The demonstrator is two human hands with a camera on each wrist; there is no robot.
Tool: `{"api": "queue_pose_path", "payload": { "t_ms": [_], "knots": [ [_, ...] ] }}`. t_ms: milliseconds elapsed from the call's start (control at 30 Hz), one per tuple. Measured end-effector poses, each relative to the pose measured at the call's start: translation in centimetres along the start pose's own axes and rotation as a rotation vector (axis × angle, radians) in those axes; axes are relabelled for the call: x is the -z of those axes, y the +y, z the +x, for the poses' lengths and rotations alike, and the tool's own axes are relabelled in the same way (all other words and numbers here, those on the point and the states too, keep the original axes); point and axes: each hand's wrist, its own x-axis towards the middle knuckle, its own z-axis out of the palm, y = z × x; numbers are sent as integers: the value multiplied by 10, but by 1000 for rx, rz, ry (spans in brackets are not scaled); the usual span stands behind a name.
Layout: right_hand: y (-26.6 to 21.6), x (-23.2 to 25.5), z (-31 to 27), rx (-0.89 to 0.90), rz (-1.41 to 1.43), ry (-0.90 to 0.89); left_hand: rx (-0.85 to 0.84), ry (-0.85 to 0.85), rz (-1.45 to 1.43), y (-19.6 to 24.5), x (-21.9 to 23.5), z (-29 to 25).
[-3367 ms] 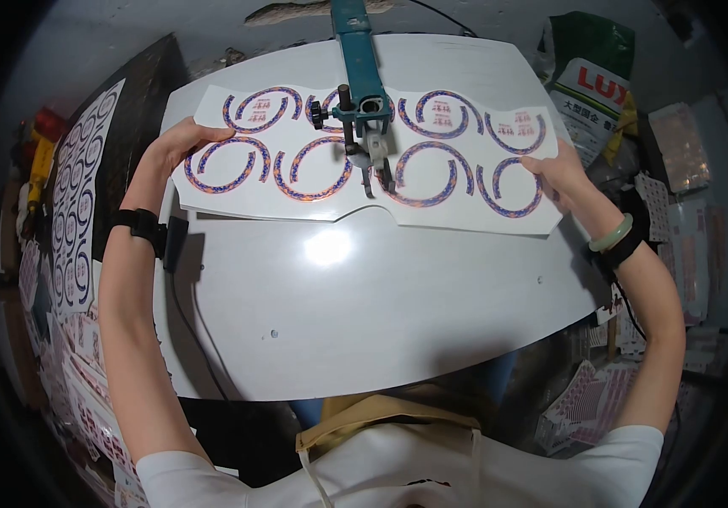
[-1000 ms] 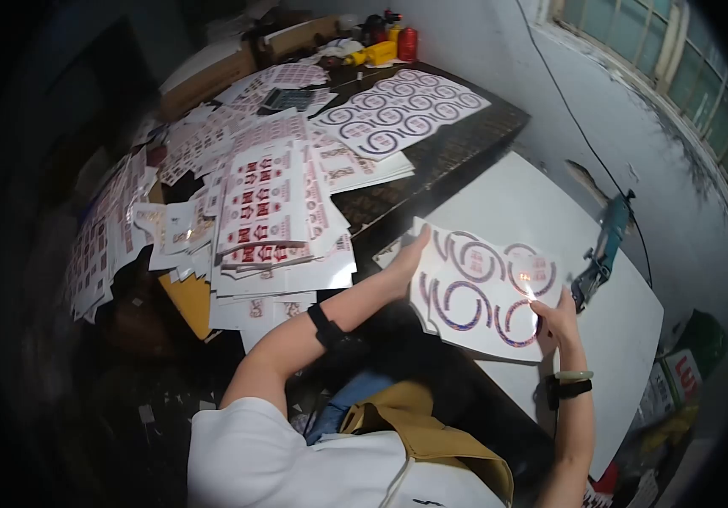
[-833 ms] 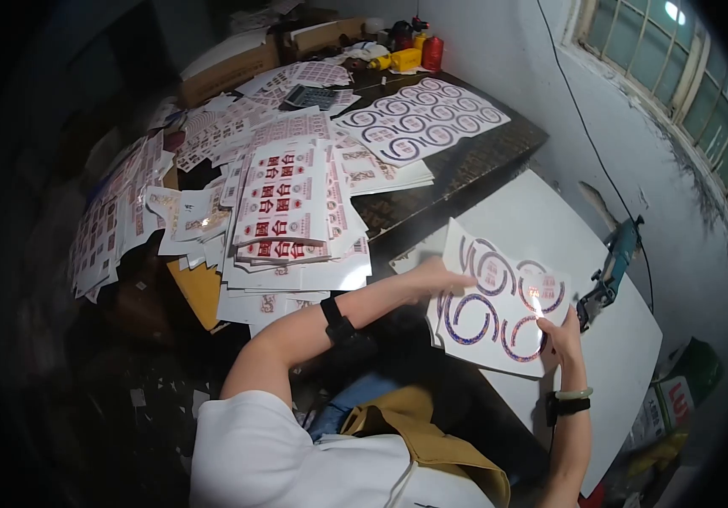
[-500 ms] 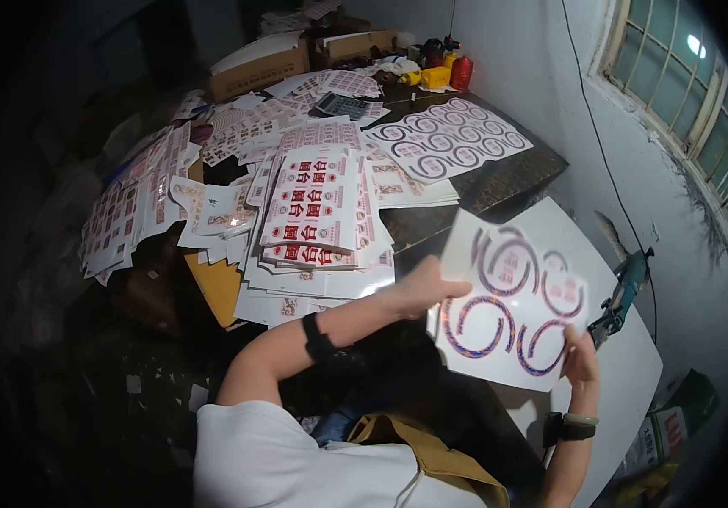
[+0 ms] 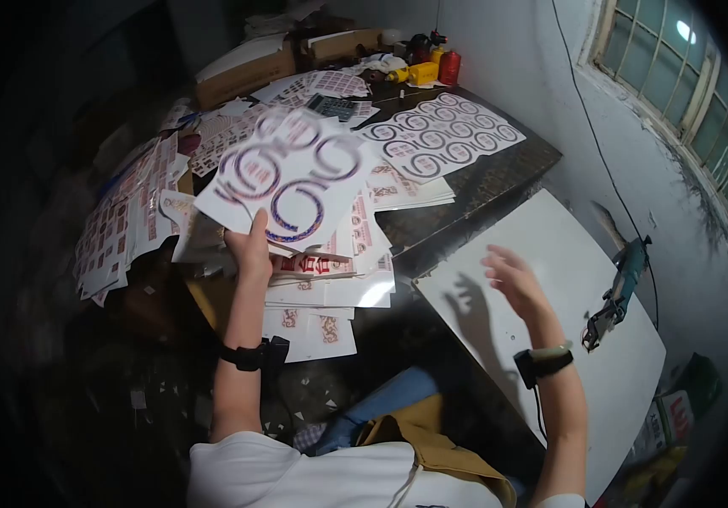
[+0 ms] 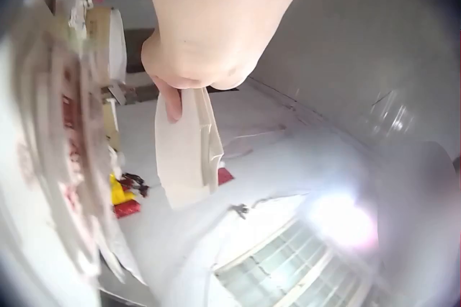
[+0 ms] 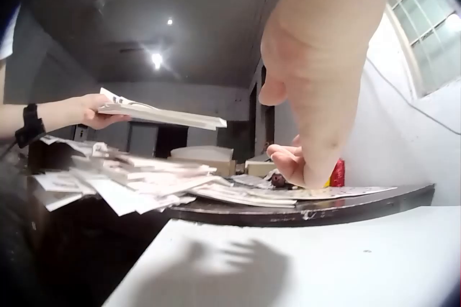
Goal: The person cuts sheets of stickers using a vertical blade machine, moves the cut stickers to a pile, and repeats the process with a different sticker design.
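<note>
My left hand (image 5: 249,245) grips a white printed sheet (image 5: 330,190) with blue and orange curved bands, its thumb on top near the edge. In the left wrist view the sheet (image 6: 180,156) shows more than one layer. The right wrist view has it raised over a pile of printed sheets (image 7: 144,170). My right hand (image 5: 516,284) is apart from it, above the white tabletop (image 5: 550,245), fingers loosely spread and holding nothing. Its shadow falls on that tabletop.
A teal machine arm (image 5: 631,271) stands at the white tabletop's far right. On the dark table (image 5: 520,161) lie another banded sheet (image 5: 444,135), a calculator (image 5: 330,107), yellow and red bottles (image 5: 448,68) and cardboard boxes (image 5: 245,72). A wall with a barred window borders the right.
The sheet has left the white tabletop under the machine arm and swung left over the pile in my left hand. My right hand has let go of it. The head view has turned left.
</note>
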Motion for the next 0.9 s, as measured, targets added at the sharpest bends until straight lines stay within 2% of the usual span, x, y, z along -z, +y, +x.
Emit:
{"api": "queue_pose_path", "payload": {
  "t_ms": [33, 100, 167, 233, 300, 333, 367, 433, 467, 500, 567, 600, 633, 700, 733, 767, 800, 833, 867, 900],
  "knots": [
    [6, -7, 13, -30, -11, -18, 4, -11, -6, -29, 14, 11],
    [14, -20, 46, -107, 54, -50, -261, 26, 243, -80, 34, 24],
    [28, -21, 94, -26, 165, -179, -282, 218, 649, -31, 18, -1],
    [21, -33, 132, 54, 130, -78, -308, 212, 595, -17, 8, -15],
    [24, -38, 188, 53, 112, 142, -460, 304, 809, -10, 0, -22],
    [39, -13, 237, -63, 53, 68, -490, 333, 728, -4, -6, -28],
    [36, -12, 259, -60, 54, 70, -492, 332, 725, -14, 3, -26],
    [25, -15, 287, -125, -8, 210, -496, 194, 1065, -30, 19, -21],
    [21, -16, 293, -52, -40, 157, -476, 274, 1071, -30, 16, -26],
    [15, -21, 301, -49, -41, 155, -476, 277, 1069, -23, 14, -29],
    [3, -33, 322, -166, 141, 351, -343, 245, 1181, -14, 13, -32],
    [4, -30, 327, -130, 189, 283, -317, 252, 1173, -14, 15, -31],
    [2, -31, 337, -176, 204, 320, -314, 256, 1179, -16, 18, -30],
    [3, -35, 345, -101, 44, 289, -298, 182, 1095, -18, 25, -29],
    [-6, -46, 324, -16, 26, 235, -299, 186, 1098, -16, 25, -30],
    [6, -39, 340, -17, 27, 230, -223, 171, 1061, -12, 22, -34],
    [4, -42, 341, 108, -184, 215, -150, 156, 1021, -10, 21, -35],
    [2, -46, 342, 234, -393, 200, -152, 160, 1022, -11, 23, -35],
    [-3, -48, 344, 1, -96, 379, -167, 154, 1016, -13, 26, -35],
    [1, -47, 352, 5, -97, 375, -180, 147, 1009, -14, 28, -37]
  ]
}}
